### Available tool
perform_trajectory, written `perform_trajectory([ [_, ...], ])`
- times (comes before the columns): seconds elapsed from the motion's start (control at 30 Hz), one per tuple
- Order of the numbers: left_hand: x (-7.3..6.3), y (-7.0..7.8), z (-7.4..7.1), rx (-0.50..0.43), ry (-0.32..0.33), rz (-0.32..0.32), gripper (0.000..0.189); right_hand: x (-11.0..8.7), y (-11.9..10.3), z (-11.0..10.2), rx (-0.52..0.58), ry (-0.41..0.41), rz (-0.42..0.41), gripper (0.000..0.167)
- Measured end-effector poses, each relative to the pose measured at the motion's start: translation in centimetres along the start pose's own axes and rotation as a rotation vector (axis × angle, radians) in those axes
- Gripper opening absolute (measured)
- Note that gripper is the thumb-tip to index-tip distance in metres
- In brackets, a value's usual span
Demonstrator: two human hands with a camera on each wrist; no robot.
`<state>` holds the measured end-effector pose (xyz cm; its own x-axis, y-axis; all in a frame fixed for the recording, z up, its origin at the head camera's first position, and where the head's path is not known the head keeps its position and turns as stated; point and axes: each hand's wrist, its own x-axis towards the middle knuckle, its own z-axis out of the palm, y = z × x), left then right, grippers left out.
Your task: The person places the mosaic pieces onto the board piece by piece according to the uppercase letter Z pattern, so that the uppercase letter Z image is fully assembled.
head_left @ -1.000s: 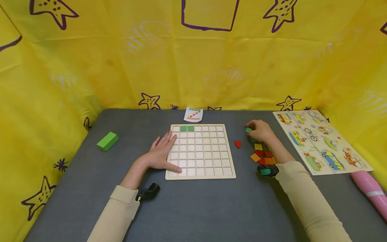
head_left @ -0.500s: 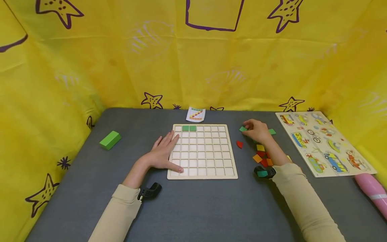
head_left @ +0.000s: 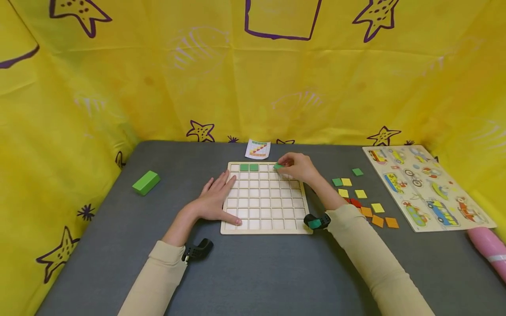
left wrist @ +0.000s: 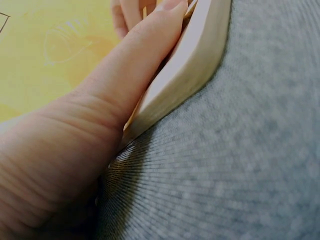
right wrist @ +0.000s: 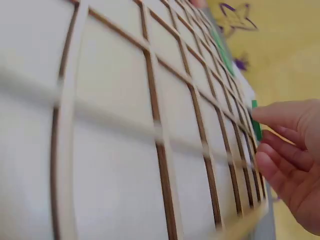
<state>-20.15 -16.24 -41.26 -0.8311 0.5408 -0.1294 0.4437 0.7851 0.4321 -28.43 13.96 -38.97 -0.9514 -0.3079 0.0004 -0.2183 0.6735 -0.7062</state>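
Note:
A wooden grid board (head_left: 265, 231) lies on the dark table, with two green square tiles (head_left: 249, 167) set side by side in its top row. My left hand (head_left: 213, 204) rests spread on the board's left edge, and its thumb lies along the lower left corner in the left wrist view. My right hand (head_left: 299, 167) pinches another green tile (head_left: 278, 166) over the top row, to the right of the placed pair. In the right wrist view that tile (right wrist: 256, 120) shows edge-on between thumb and fingertips, close over the far cells.
Right of the board lie loose yellow tiles (head_left: 360, 193), orange tiles (head_left: 392, 223), red pieces (head_left: 356, 202) and green tiles (head_left: 357, 172). A picture puzzle board (head_left: 427, 188) and pink object (head_left: 488, 245) stand farther right. A pattern card (head_left: 258, 149) lies behind; a green block (head_left: 146, 183) at left.
My right hand has picked a green tile from the loose pieces and carried it left to the board's top row. The left hand stays on the board.

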Motion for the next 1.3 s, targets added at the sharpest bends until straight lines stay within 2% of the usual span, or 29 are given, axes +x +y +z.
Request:
perform_trajectory([
  [0.17, 0.1, -0.1, 0.0, -0.007, -0.005, -0.006, 0.133, 1.1, -1.7, 1.9, -0.051, -0.04, -0.092, 0.015],
  [0.3, 0.3, -0.6, 0.4, -0.005, -0.008, -0.011, 0.135, 1.6, -2.1, 2.9, -0.068, -0.025, -0.141, 0.012],
  [0.57, 0.4, -0.3, 0.3, -0.016, -0.002, 0.003, 0.135, 0.9, -1.8, 2.7, -0.075, -0.018, -0.188, 0.018],
  [0.73, 0.3, -0.3, 0.4, -0.011, 0.002, 0.001, 0.135, -0.4, -0.8, 0.6, -0.022, 0.007, -0.162, 0.022],
  [0.93, 0.1, -0.4, 0.4, -0.016, 0.014, 0.001, 0.135, -3.2, 2.5, -3.8, -0.149, 0.018, -0.095, 0.024],
  [1.1, 0.1, -0.6, 0.5, -0.02, 0.024, 0.007, 0.135, -5.7, 5.2, -7.3, -0.243, -0.075, -0.023, 0.03],
  [1.2, 0.3, -0.7, 0.6, -0.022, 0.024, 0.008, 0.135, -6.9, 6.1, -8.8, -0.297, -0.146, -0.029, 0.036],
  [1.3, 0.6, -0.9, 0.9, -0.007, 0.017, 0.004, 0.135, -7.5, 6.5, -9.6, -0.323, -0.176, -0.042, 0.038],
])
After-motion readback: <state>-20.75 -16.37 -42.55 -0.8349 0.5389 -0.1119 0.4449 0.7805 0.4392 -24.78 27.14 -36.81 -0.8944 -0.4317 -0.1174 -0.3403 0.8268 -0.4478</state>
